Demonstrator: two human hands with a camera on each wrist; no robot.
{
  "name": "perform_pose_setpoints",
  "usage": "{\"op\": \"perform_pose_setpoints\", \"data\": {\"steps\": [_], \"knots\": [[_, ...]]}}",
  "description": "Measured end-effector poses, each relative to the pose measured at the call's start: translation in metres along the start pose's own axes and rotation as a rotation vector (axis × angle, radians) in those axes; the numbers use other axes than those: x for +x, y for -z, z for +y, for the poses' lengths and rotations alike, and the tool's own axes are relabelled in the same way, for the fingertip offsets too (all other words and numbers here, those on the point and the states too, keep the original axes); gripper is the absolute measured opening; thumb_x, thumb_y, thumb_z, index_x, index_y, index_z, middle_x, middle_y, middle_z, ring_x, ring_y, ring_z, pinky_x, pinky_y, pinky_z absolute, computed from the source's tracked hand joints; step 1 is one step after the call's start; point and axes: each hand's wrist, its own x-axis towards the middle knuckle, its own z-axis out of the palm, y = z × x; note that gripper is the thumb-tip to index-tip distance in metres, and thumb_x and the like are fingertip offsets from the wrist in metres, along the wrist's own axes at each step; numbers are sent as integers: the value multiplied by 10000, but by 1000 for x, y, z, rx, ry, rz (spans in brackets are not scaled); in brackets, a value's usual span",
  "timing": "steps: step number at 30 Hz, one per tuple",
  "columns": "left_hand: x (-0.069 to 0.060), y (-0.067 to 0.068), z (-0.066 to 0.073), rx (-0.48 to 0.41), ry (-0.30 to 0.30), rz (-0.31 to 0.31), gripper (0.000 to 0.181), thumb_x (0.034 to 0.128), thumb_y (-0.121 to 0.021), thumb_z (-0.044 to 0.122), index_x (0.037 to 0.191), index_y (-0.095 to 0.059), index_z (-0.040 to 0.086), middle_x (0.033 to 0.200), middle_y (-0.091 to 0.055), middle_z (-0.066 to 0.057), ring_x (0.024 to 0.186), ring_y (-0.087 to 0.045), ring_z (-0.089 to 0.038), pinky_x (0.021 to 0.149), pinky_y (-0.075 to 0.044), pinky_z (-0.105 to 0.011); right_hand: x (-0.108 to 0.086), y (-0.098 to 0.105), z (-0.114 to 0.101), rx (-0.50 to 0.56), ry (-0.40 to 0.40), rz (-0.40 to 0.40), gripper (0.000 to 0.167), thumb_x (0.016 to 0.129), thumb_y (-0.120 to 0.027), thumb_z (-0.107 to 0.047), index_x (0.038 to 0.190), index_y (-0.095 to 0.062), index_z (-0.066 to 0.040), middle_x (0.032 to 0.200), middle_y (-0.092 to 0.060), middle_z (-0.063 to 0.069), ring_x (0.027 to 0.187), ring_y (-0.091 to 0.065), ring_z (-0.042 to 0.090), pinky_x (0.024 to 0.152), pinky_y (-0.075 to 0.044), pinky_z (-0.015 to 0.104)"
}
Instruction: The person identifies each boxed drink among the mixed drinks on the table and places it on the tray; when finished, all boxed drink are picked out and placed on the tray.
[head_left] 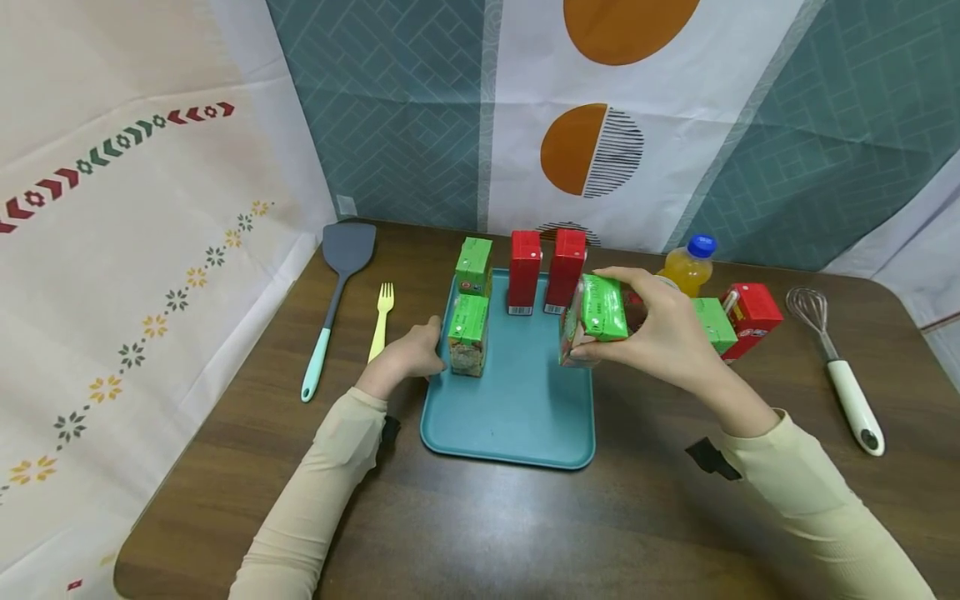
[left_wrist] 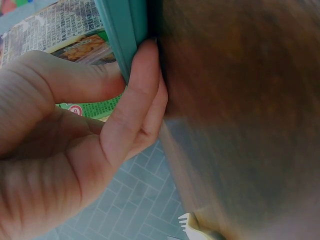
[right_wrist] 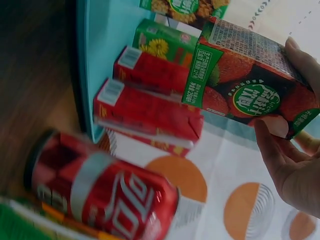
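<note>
My left hand (head_left: 408,354) pinches the left rim of a teal tray (head_left: 510,425); in the left wrist view the thumb lies inside the rim and the fingers (left_wrist: 132,107) outside. With thumb and fingers my right hand (head_left: 663,333) grips a green-topped juice carton (right_wrist: 250,85) with strawberries printed on its side, held over the tray's right edge. On the tray, a green carton (head_left: 474,260) and another green-topped carton (head_left: 468,333) stand along the left. Two red cartons (head_left: 524,271) stand upright towards the back.
Right of the tray are a red soda can (right_wrist: 105,185), an orange drink bottle (head_left: 687,267), a green carton (head_left: 714,323), a red carton (head_left: 752,312) and a whisk (head_left: 851,383). To the left lie a spatula (head_left: 337,292) and a yellow fork (head_left: 382,317). Patterned cloth hangs behind the table.
</note>
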Motion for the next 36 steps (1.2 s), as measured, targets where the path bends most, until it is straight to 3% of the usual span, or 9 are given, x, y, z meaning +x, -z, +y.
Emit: {"op": "perform_pose_setpoints", "data": {"steps": [7,15,26,31,36], "knots": [[0,1,0,-2,8,-6,706,824,-545,-22,1405,-151,-95,1130,-527,-321,615,-615,-239,525,-503,-299,19,-28,3,38,-4,-130,848,549,-898,-365,1245,-498,-90,1140,-572,29,943,-551,152,751,-540,369],[0,2,0,1,11,-8,756,822,-541,-29,1428,-95,-96,1151,-526,-332,625,-625,-245,532,-511,-305,33,-60,9,50,-41,-262,852,588,-877,-370,1252,-449,-52,1110,-535,77,954,-519,202,765,-529,377],[2,0,1,1,17,-18,768,835,-546,-16,1438,-76,-93,1171,-516,-337,612,-627,-233,540,-515,-309,33,-84,14,37,-61,-323,807,635,-857,-331,1236,-407,-34,1112,-493,95,967,-478,201,752,-520,345],[2,1,1,-4,16,-15,741,829,-546,-19,1422,-110,-99,1140,-533,-335,624,-634,-243,540,-517,-307,29,-88,14,58,-74,-296,806,651,-850,-317,1252,-392,-35,1128,-483,98,997,-470,207,774,-523,359],[1,1,3,-1,30,-26,782,848,-541,-14,1445,-41,-93,1214,-497,-351,646,-642,-250,558,-524,-317,25,-91,12,59,-106,-290,828,674,-836,-313,1296,-360,-44,1172,-464,104,1043,-458,215,807,-521,374]]}}
